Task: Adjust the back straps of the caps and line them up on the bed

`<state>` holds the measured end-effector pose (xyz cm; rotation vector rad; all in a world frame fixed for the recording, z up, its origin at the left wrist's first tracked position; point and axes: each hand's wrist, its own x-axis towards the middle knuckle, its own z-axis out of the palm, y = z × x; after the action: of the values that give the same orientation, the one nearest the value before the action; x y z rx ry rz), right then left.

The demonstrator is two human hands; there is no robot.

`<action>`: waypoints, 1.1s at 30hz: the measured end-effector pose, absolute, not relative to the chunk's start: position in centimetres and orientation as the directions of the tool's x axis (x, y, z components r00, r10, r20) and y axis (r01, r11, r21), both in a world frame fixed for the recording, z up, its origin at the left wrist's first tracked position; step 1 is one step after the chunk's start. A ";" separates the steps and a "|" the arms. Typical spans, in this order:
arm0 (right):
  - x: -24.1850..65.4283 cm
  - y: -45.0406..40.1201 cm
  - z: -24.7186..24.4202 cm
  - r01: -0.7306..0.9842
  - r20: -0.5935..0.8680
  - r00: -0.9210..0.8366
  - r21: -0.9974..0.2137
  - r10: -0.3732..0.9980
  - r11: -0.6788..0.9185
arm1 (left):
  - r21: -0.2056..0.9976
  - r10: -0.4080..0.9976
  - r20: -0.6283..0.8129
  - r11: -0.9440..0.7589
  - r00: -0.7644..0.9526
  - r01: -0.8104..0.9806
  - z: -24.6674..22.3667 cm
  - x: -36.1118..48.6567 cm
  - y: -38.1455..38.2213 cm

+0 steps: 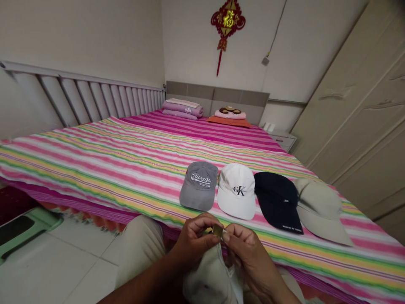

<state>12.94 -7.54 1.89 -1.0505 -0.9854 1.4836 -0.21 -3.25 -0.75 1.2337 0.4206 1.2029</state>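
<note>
At the lower middle, a pale cap (pixel 209 276) hangs below my hands, near my knees. My left hand (pixel 199 236) pinches a small brass-coloured buckle (pixel 217 230) on its strap. The fingers of my right hand (pixel 245 249) are closed on the strap end beside the buckle. On the bed beyond them lie a grey cap (pixel 199 185) with white lettering, a white cap (pixel 236 191) with dark letters, a black cap (pixel 279 200) and a beige cap (pixel 322 209), side by side in a row.
A striped bedspread (pixel 126 169) covers the bed. Folded purple bedding (pixel 183 109) and a pink pillow (pixel 230 113) lie near the headboard (pixel 196 90). A green stool (pixel 31 228) stands at lower left; a nightstand (pixel 283 139) and wardrobe (pixel 354 109) are at right.
</note>
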 end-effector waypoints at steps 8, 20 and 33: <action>12.6 -7.9 2.1 -0.451 -0.104 -0.131 -0.879 0.986 -0.153 | 0.856 0.870 0.298 -0.062 0.393 -0.513 -0.6 -0.3 -3.2; 13.1 -7.3 2.0 -0.228 -0.056 -0.061 -0.971 0.997 -0.068 | 0.862 0.859 0.246 0.019 0.449 -0.507 -0.8 -0.6 -2.9; 13.4 -7.1 2.1 -0.012 -0.097 -0.193 -0.995 0.976 -0.102 | 0.901 0.853 0.266 -0.055 0.448 -0.430 -1.5 -1.1 -2.8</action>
<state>13.43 -7.12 2.14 -1.1685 -1.2849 1.4375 -1.13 -2.82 -1.55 1.2195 0.4449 1.1025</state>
